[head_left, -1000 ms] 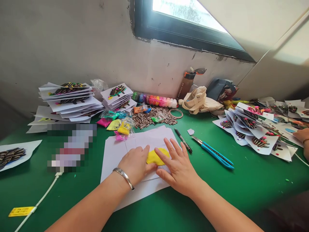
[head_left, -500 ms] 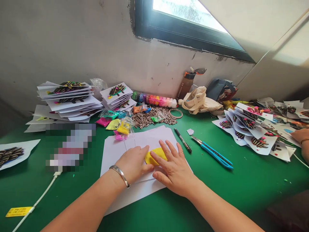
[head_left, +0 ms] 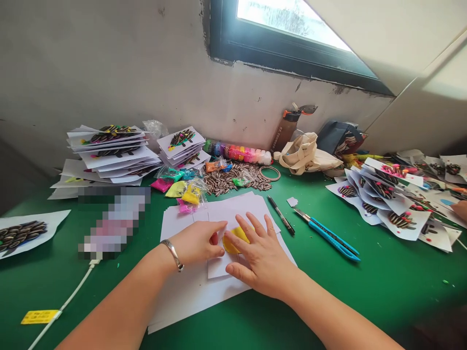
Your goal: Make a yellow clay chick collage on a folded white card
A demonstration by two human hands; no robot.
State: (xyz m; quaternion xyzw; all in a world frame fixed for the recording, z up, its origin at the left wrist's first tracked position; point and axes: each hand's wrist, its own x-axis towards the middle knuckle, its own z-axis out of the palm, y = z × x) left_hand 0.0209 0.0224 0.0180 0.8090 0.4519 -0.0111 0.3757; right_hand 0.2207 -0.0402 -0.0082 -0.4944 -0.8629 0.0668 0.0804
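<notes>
A flattened piece of yellow clay [head_left: 229,243] lies on a small white sheet [head_left: 217,270], on top of a stack of larger white paper [head_left: 189,301]. Spread over the clay's right part is my right hand [head_left: 260,255], its fingers stretched out and hiding some of it. My left hand [head_left: 199,240], with a silver bracelet at the wrist, is at the clay's left edge. Its thumb and forefinger are apart, with nothing seen between them. Whether the left fingertips touch the clay I cannot tell.
A black pen [head_left: 280,215] and a blue utility knife [head_left: 328,237] with its blade out lie to the right. Behind are clay packets [head_left: 191,194] and sunflower seeds [head_left: 226,180]. Decorated cards [head_left: 113,158] are stacked at left, more [head_left: 383,194] at right, near another person's hand [head_left: 460,210].
My left hand has drawn slightly back from the clay, its thumb and forefinger now visibly apart. The right hand stays over the clay. The whole view has shifted a little.
</notes>
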